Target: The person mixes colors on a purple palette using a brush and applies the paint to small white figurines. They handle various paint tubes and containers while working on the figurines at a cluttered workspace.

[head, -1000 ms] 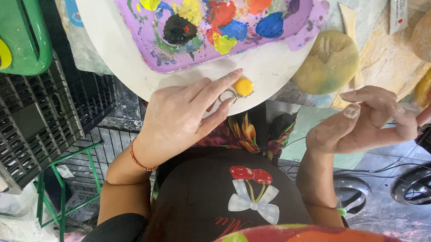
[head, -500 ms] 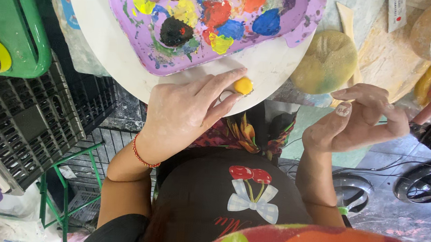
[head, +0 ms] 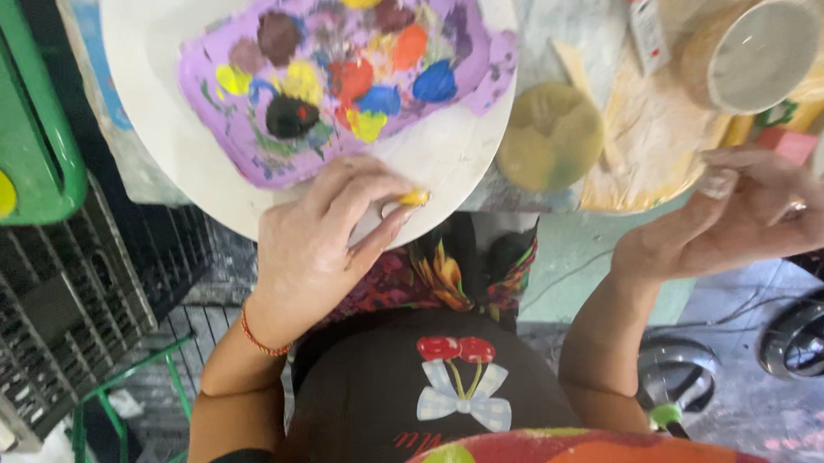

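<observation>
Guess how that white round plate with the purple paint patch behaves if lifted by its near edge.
The white plate looks stiff, likely rigid. Wet paint blobs could run if tilted. The left hand holds its rim; paint there may make it slippery.

Cluttered, paint-smeared work table

The table (head: 577,27) carried a round white plate (head: 146,63), a yellow-green blob (head: 551,140) just beside it, a pale cup (head: 757,52), a small tube (head: 648,27) and a wooden stick (head: 583,85).
</observation>
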